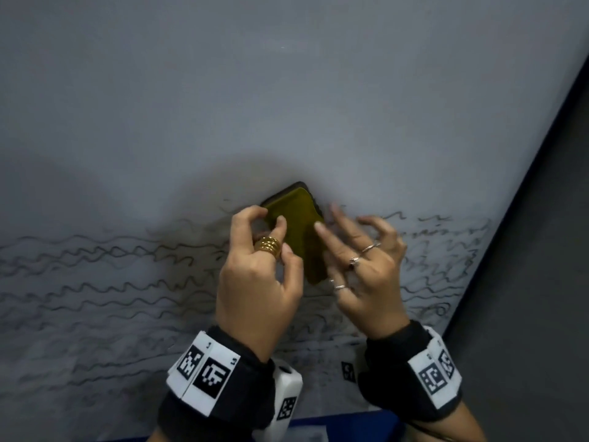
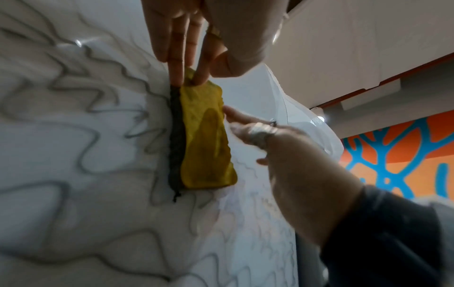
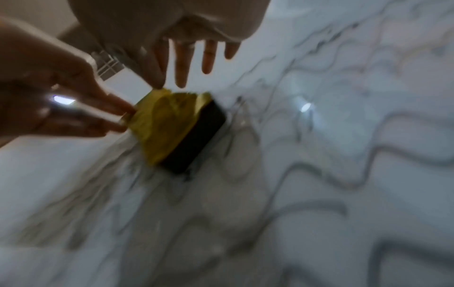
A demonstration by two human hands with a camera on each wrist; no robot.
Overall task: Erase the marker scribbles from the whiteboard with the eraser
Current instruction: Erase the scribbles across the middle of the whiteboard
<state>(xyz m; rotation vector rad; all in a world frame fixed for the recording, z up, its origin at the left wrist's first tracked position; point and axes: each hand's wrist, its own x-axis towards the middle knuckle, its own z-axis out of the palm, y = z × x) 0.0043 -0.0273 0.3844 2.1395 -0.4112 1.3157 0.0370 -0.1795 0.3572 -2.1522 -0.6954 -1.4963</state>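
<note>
My wrist bands [image 1: 204,371] sit nearest, at six o'clock of the head view, and above them both my hands meet on the eraser [image 1: 298,231] at the middle of the whiteboard [image 1: 287,90]. My left hand [image 1: 258,282] pinches the eraser's near left edge between thumb and curled fingers [image 2: 178,64], I judge to keep its dark felt face flat against the board. My right hand [image 1: 366,269] has its fingers [image 3: 181,64] spread and loose; one fingertip touches the yellow back, probably steadying it while I settle my hold. The eraser lies at the top edge of the scribbles [image 1: 95,266], which fill the board from nine to three o'clock below it, so most wiping looks undone.

The left wrist view shows the black felt layer touching the board, which the head view hides. The right wrist view is blurred, yet shows my right fingers apart, gripping nothing.
</note>
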